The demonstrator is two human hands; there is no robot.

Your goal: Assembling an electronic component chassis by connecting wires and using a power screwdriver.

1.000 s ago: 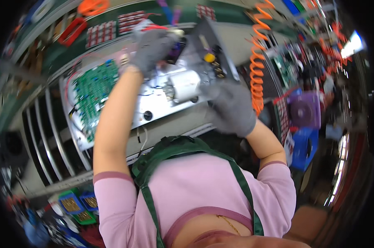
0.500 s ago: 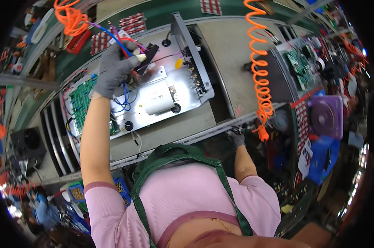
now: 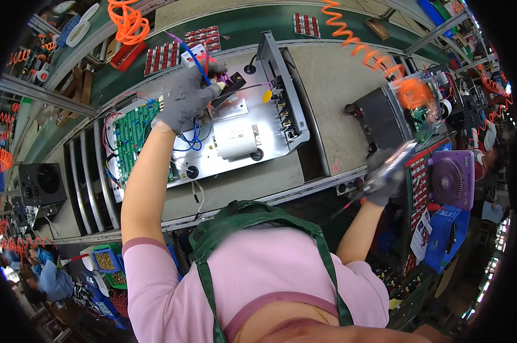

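wires [image 3: 197, 63] bunch in the grip of the left hand [image 3: 185, 99] beside a black block [image 3: 230, 90] over a metal chassis [image 3: 274, 144], the right hand [image 3: 386, 187] clutching a blurred tool [image 3: 391, 166].

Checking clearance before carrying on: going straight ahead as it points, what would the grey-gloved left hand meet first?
Probably the black rectangular bar, just ahead of the left hand; whether they touch, and true depth, is unclear.

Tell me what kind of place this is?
It looks like a factory or workshop where electrical things get built: there's a green circuit board, an orange coil and a gloved left hand.
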